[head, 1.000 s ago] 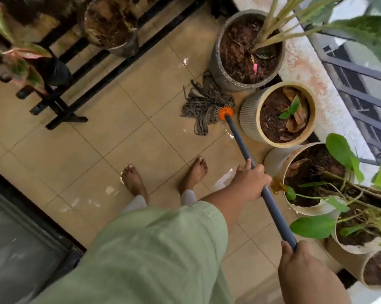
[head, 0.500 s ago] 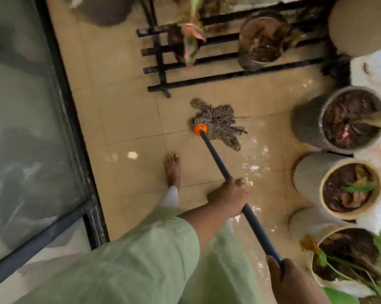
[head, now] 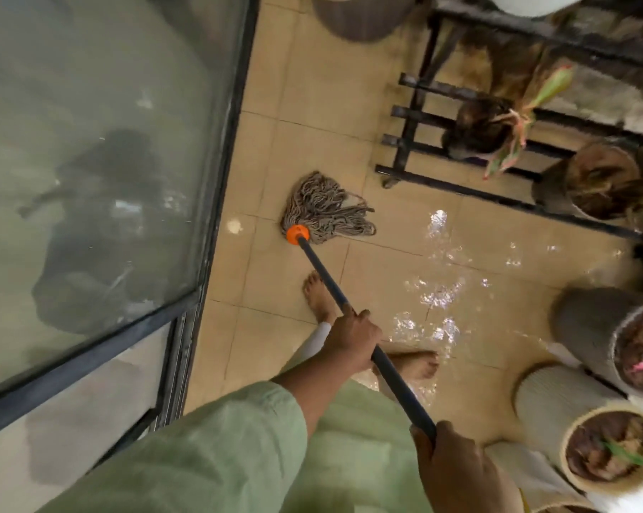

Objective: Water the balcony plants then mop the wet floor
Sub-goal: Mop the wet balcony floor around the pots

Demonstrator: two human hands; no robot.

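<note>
A string mop lies with its grey-brown head [head: 325, 209] on the tan tiled floor [head: 312, 101], joined by an orange collar [head: 297, 234] to a dark blue handle [head: 323, 272]. My left hand [head: 353, 342] grips the handle mid-way. My right hand [head: 456, 472] grips its upper end at the bottom of the view. Shiny water [head: 434, 298] spreads over the tiles to the right of the mop. My bare feet [head: 320, 294] stand just behind the mop head.
A glass sliding door [head: 101, 172] with a dark frame runs along the left. A black metal plant stand [head: 460, 149] with potted plants fills the upper right. Several pots with soil, among them a ribbed cream pot [head: 556, 405] and a grey pot [head: 586, 323], line the right edge.
My view has swung left toward the glass door. The mop head has swept left across the tiles, away from the pots and toward the door. Both hands keep their grip.
</note>
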